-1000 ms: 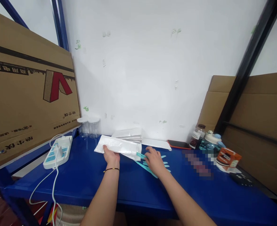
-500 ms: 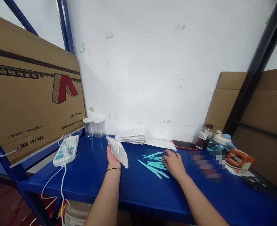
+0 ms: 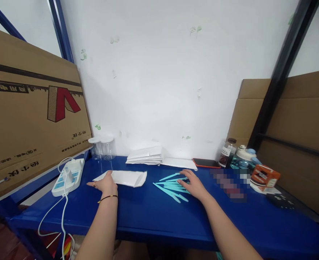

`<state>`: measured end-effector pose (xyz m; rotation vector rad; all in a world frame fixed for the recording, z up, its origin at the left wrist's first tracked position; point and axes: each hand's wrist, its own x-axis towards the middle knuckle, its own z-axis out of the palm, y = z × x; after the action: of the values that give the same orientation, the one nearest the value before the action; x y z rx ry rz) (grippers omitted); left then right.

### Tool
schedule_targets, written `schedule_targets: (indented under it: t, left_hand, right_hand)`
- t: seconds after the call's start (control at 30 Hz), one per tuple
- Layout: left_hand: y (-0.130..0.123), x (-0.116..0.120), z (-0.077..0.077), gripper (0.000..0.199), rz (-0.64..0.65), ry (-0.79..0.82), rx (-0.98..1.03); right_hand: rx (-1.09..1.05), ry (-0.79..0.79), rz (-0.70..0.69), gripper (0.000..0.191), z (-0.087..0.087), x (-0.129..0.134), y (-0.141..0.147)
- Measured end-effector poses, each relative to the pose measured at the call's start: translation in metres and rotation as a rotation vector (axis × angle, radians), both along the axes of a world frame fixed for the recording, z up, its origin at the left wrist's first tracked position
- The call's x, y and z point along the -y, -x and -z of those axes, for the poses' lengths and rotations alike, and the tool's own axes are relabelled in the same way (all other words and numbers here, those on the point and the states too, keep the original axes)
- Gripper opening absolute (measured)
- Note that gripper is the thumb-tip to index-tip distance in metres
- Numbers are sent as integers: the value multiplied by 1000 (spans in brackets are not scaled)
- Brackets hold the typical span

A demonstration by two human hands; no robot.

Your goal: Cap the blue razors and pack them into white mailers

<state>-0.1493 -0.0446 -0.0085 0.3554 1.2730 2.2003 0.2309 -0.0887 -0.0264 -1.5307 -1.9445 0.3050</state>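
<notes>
One white pouch (image 3: 128, 178), long axis left-to-right, beside the left hand (image 3: 105, 183).

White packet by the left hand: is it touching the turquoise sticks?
Apart. The head view shows blue tabletop between the white packet and the nearest tips of the turquoise sticks.

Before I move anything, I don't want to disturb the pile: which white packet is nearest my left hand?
The single packet, partly covered by your left hand; the stacked ones lie farther back, by the wall.
</notes>
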Motion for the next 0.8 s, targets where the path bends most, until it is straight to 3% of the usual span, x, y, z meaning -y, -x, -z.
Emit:
schedule_targets:
  t: [0.07,0.1,0.13,0.17,0.23,0.3,0.33,0.37,0.43,0.53,0.67,0.8]
  left_hand:
    - [-6,7,-7,100,-307,128,-320]
    - [-13,9,-10,98,-395,146,-498]
    - [-22,10,-13,92,-366,110,-664]
    - [-34,10,-15,82,-214,30,-799]
    - [-64,10,-14,68,345,-108,-1008]
    - [-98,10,-6,84,958,-106,-1321]
    - [-114,11,-1,102,1172,-83,-1494]
    - [-129,11,4,115,1275,-31,-1628]
    - [-152,11,14,115,1284,78,-1800]
    - [-170,8,17,94,1139,129,-1910]
    - [-174,6,4,57,1015,61,-2019]
    - [-170,20,-1,46,990,53,-2088]
  right_hand:
    - [-40,78,-31,59,-1,-8,-3]
    - [-45,128,-49,63,-2,-12,-4]
    - [-43,179,-67,67,-2,-17,-5]
    - [-32,228,-80,69,-2,-21,-6]
    - [16,296,-94,69,-2,-27,-6]
    - [67,306,-115,68,-1,-26,-4]
    - [84,296,-142,69,0,-23,-3]
    - [93,284,-182,72,0,-19,-2]
    - [97,275,-291,84,0,-8,-1]
    - [96,260,-405,97,1,6,2]
    - [77,128,-435,60,-1,4,8]
    - [96,68,-468,49,-6,4,12]
